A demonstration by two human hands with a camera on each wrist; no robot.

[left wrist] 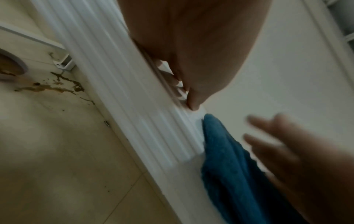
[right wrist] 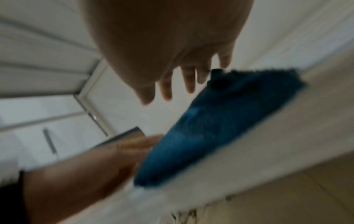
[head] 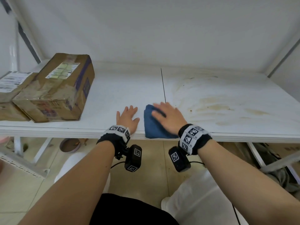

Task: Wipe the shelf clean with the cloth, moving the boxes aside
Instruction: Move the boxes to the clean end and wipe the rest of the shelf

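Observation:
A blue cloth point(head: 152, 127) lies folded at the front edge of the white shelf point(head: 121, 88), slightly overhanging it. My right hand point(head: 167, 116) is over the cloth's far part with fingers straight and spread, and it is blurred. The right wrist view shows those fingers point(right wrist: 188, 80) extended above the cloth point(right wrist: 220, 124). My left hand point(head: 129, 116) rests flat on the shelf just left of the cloth, holding nothing. A large taped cardboard box point(head: 55, 88) stands at the left, with two smaller boxes point(head: 13, 85) beside it.
Brown smeared stains point(head: 219, 108) cover the shelf's right half, beyond a dark seam point(head: 163, 85). A white wall backs the shelf, with metal uprights point(head: 282, 59) at the corners. Below, a bowl point(head: 69, 145) and spilled brown marks point(left wrist: 57, 86) lie on the tiled floor.

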